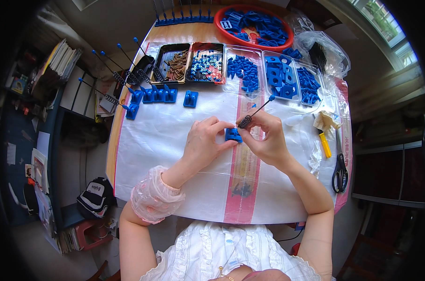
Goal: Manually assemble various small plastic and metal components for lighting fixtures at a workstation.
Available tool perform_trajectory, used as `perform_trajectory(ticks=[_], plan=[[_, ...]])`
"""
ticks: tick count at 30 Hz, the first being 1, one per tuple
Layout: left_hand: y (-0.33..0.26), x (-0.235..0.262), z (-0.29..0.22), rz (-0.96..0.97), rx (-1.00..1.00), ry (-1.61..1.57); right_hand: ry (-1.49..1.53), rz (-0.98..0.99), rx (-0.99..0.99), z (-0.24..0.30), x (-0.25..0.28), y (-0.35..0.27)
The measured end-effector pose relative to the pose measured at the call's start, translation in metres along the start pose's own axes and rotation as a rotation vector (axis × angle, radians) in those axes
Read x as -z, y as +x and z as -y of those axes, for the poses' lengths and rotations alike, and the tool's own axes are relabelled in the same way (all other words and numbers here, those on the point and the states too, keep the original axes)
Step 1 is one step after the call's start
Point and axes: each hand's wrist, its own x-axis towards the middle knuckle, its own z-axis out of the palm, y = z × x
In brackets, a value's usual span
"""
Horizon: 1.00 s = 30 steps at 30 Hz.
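Near the middle of the table, my left hand [201, 144] pinches a small blue plastic base [233, 136] between thumb and fingers. My right hand [271, 139] is closed on a black coil spring [245, 122] whose thin rod slants up to a blue tip. The spring's lower end is right at the base's upper edge; whether it is seated there is hidden by my fingers. Beyond my left hand stand a single blue base [190, 99] and a row of similar bases [160, 95]. Several sprung rods [112, 99] rise from bases at the left.
Across the far side stand a tray of brass-coloured screws [176, 64], a tray of nuts [205, 64] and clear trays of blue parts [243, 70]. Behind them is a red basin [289, 41]. At the right lie black-handled scissors [339, 177] and a yellow-handled tool [325, 145].
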Motion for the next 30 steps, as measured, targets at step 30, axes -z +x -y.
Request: perform_trajectory(ticks=[30], plan=[[-0.0002, 0.0004, -0.0001, 0.032, 0.030, -0.001, -0.014, 0.003, 0.014, -0.0004, -0.0001, 0.0002]])
